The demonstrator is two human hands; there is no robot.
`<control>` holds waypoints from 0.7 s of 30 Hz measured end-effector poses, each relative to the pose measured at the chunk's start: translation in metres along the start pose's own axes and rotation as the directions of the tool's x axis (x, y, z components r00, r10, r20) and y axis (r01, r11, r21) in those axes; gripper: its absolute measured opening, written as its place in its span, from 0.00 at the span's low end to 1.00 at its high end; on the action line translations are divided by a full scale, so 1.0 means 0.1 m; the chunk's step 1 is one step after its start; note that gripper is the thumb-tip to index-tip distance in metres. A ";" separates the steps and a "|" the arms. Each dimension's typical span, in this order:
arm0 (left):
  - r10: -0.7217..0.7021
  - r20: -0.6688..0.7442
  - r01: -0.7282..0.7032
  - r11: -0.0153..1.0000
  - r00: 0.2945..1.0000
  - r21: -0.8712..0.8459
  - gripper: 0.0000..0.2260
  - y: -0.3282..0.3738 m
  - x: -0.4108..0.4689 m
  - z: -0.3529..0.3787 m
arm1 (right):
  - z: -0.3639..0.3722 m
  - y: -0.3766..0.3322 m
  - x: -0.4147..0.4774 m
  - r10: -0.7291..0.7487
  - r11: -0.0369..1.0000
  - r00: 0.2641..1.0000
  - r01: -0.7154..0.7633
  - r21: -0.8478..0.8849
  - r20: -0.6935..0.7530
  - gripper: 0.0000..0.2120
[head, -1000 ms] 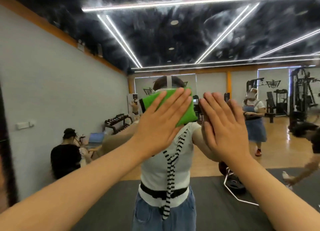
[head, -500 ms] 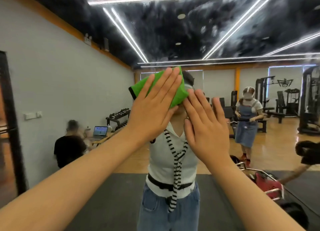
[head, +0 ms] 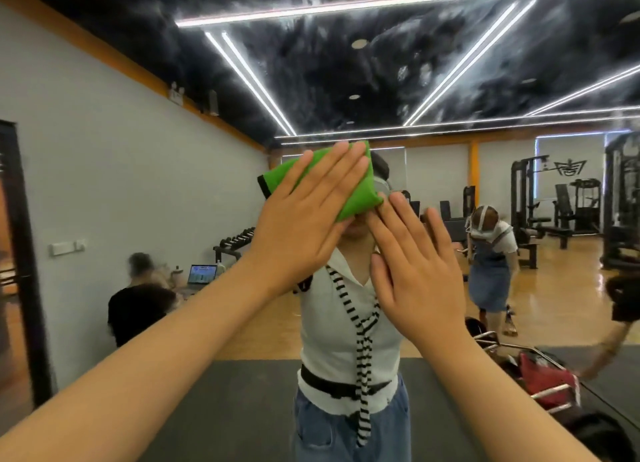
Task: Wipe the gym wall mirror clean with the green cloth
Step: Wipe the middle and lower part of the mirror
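The wall mirror (head: 450, 184) fills almost the whole head view and reflects the gym and me. A folded green cloth (head: 360, 198) with a black edge lies flat against the glass at head height. My left hand (head: 304, 219) presses it with straight fingers spread over the cloth. Just right of and below the cloth, my right hand (head: 415, 271) lies flat on the bare glass, fingers straight, its fingertips close to the cloth's lower right corner.
A dark door frame (head: 24, 254) stands at the far left edge. Reflected in the mirror: a seated person (head: 138, 302) at a laptop, a dumbbell rack (head: 235, 243), a standing person (head: 491, 264), weight machines (head: 571, 202) and a dark floor mat (head: 242, 409).
My left hand has slid the cloth up the glass. The right hand moved left and closer to it. My view has turned, so the reflected room sits differently.
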State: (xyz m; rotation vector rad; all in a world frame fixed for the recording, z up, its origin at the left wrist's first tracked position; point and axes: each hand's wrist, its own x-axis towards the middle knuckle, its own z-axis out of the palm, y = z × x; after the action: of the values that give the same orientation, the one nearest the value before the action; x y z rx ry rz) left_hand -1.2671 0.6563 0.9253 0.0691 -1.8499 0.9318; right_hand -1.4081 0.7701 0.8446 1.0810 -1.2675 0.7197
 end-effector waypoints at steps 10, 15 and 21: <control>0.072 0.023 -0.071 0.997 0.997 -0.042 0.26 0.10 0.40 -0.02 | 0.00 0.01 0.01 0.006 1.000 1.000 -0.005 0.030 -0.025 0.22; -0.145 0.004 0.145 0.989 0.989 -0.011 0.27 -0.23 0.45 -0.10 | -0.03 0.00 0.01 0.004 1.000 1.000 -0.004 0.012 0.004 0.24; -0.115 0.033 0.115 0.993 0.993 0.009 0.30 0.01 0.74 -0.07 | -0.03 -0.03 0.02 0.019 1.000 1.000 -0.019 0.014 0.018 0.24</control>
State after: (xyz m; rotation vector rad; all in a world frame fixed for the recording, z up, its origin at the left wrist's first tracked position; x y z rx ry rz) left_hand -1.2976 0.6874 0.9855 0.1946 -1.8531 0.8619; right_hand -1.4043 0.7718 0.8460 1.0903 -1.2906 0.7358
